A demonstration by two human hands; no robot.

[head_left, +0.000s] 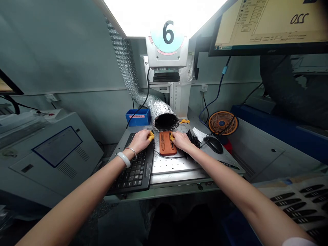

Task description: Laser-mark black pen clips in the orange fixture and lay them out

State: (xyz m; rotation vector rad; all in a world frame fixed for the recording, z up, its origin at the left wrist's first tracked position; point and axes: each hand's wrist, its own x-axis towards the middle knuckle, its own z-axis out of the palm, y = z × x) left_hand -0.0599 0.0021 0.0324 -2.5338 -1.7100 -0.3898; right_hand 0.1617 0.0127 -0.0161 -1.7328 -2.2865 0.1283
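Observation:
My left hand (142, 139) is over the top of the black keyboard (133, 167), its yellow-covered fingertips pinched together. A small dark bit shows at those fingertips, too small to name. An orange-brown block (165, 150) with two long shaped recesses lies on the perforated metal plate (166, 167). In its right recess sits a slim black handle piece (171, 143). My right hand (180, 140), also with yellow finger covers, pinches at the upper end of that piece. The left recess looks bare. A pile of black pieces (194, 138) lies just beyond my right hand, partly hidden by it.
A silver duct (164, 108) opens right behind the block, under a machine head (167, 56) marked 6. A blue bin (138, 118) stands to the left. On the right are a mouse (214, 145), an orange fan (222, 123) and a tray of black pieces (298, 208).

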